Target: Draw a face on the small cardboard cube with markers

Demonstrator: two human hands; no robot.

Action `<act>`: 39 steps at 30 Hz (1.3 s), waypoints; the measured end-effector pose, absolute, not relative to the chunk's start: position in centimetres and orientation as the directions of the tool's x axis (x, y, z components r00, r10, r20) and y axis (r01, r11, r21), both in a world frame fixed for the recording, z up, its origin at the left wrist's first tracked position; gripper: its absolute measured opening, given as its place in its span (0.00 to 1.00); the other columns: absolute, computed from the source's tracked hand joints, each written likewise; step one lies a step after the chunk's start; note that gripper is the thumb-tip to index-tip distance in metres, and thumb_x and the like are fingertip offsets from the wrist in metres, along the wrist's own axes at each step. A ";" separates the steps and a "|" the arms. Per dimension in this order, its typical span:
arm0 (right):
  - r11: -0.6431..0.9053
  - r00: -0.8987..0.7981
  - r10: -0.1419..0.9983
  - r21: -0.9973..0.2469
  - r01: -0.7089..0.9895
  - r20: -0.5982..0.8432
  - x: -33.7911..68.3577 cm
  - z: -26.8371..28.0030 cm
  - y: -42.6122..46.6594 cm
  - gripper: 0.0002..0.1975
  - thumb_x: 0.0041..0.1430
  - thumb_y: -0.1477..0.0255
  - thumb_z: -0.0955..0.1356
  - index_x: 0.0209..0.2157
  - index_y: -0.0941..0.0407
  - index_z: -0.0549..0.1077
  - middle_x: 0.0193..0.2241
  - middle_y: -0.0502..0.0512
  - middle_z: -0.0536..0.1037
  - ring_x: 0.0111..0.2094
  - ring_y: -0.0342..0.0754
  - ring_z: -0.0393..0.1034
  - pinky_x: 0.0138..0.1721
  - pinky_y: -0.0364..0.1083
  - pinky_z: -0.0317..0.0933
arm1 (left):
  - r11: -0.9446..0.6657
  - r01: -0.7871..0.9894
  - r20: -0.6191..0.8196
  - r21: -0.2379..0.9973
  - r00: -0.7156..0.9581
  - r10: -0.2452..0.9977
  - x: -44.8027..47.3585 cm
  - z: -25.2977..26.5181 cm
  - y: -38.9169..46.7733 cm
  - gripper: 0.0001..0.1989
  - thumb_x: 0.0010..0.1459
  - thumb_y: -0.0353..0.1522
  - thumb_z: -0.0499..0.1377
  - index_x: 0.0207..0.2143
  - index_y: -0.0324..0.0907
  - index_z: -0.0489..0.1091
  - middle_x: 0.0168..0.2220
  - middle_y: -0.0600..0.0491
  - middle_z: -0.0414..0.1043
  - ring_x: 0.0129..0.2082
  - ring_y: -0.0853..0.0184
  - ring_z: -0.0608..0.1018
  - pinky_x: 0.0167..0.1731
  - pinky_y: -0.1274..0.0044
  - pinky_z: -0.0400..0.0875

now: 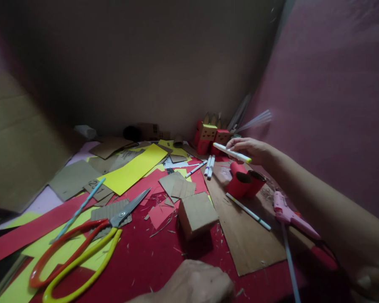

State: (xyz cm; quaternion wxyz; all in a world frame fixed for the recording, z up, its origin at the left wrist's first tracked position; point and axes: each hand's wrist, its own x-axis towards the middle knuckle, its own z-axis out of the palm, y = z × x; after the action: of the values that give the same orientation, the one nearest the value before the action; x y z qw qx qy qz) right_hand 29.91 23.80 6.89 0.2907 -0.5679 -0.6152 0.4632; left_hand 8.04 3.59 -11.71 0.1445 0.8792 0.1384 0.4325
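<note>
Raised over the right side of the table, my right hand [246,147] is closed around a white marker [229,152] with a yellow end. Below it stand red cardboard tubes [239,184] with open tops. My left hand [197,281] rests at the bottom edge of the view, its fingers curled under in a loose fist; nothing shows in it. Just beyond that hand sits a small cardboard box [197,215]. Several white markers [210,167] lie past the box, and one with a teal band [248,211] lies on a brown board [240,235].
Large scissors [112,227] with red and yellow handles lie open at left. Near them are a blue twisted stick [78,210] and yellow paper [134,168]. A pink glue gun [290,214] lies under my right forearm. Box figures [207,134] with drawn faces stand at the back.
</note>
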 end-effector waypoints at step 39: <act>-0.205 -0.558 0.825 -0.876 -0.436 0.085 26.2 -1.8 2.5 0.13 0.61 0.65 0.72 0.28 0.60 0.80 0.26 0.53 0.77 0.19 0.36 0.63 0.18 0.37 0.50 | -0.205 0.265 -0.064 0.942 0.743 0.666 6.4 -2.1 2.1 0.18 0.67 0.44 0.50 0.36 0.42 0.72 0.29 0.56 0.65 0.28 0.69 0.66 0.29 0.78 0.62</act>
State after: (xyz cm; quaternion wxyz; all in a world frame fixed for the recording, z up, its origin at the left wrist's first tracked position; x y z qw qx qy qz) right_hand 26.21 2.54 -1.77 0.4218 -0.2074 -0.4688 0.7479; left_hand 6.43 2.14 -2.10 0.5499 0.7546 0.3082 0.1823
